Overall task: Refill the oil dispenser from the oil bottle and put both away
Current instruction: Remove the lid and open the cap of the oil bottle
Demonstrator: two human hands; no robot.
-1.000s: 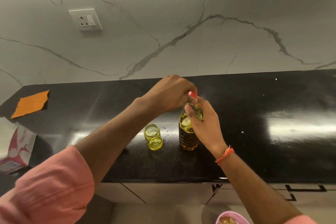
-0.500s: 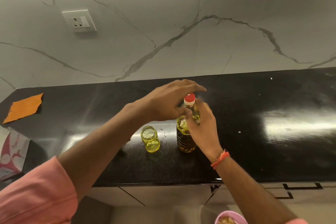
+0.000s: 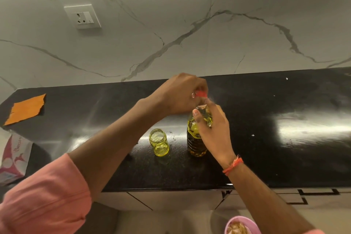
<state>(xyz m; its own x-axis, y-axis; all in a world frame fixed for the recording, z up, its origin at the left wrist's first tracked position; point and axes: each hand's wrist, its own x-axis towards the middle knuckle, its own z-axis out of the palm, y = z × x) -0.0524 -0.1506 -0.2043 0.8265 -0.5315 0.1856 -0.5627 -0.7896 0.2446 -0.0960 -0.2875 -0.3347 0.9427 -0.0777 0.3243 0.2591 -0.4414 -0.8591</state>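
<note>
Oil bottle (image 3: 196, 138) stands upright on the black countertop (image 3: 275, 154), near the front edge, dark amber oil filling the lower part. Right hand (image 3: 212, 131) wraps the bottle's shoulder and neck, thumb on the near side. Left hand (image 3: 180, 97) sits directly above the bottle mouth, fingers curled and pinching the red cap (image 3: 201, 93); the cap looks just off or barely on the neck, cannot tell which. Hands close together, almost touching over the bottle top.

Oil dispenser (image 3: 159, 142), a small yellow-tinted glass jar, open mouth up, stands just left of the bottle, not touching it, a little oil at the bottom.

Orange thread band (image 3: 232, 165) on the right wrist, pink sleeve (image 3: 43, 195) on the left arm. Orange cloth (image 3: 25, 109) lies at the counter's far left. White wall socket (image 3: 82, 16) on the marble backsplash. Pink bowl (image 3: 242, 226) at the bottom edge, below counter level.
</note>
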